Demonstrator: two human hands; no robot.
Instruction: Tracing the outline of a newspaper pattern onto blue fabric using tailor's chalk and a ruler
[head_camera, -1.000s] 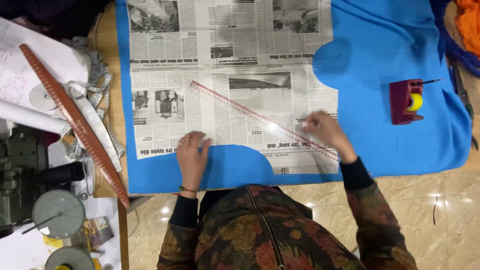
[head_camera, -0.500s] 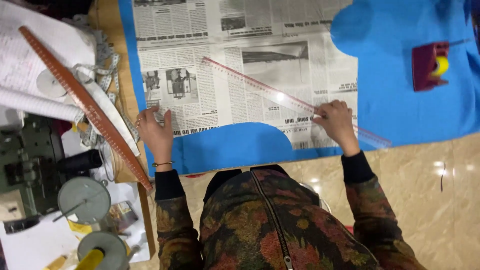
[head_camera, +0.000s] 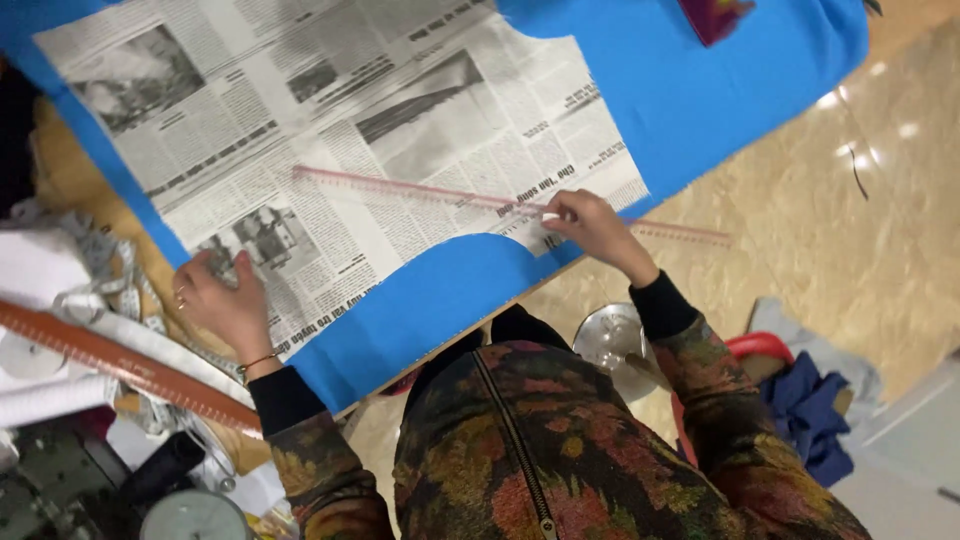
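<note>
A long clear plastic ruler (head_camera: 440, 192) lies slanted across the newspaper sheet (head_camera: 330, 130) on blue fabric (head_camera: 690, 90); the right hand (head_camera: 590, 225) pinches it, the left hand (head_camera: 222, 300) presses flat on the paper's corner, fingers spread.

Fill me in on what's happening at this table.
A person leans over a sheet of blue fabric with a newspaper pattern sheet laid on top. The left hand presses flat on the newspaper's lower left corner. The right hand pinches the long clear pink-edged ruler lying across the paper. A brown wooden ruler lies alongside.
</note>
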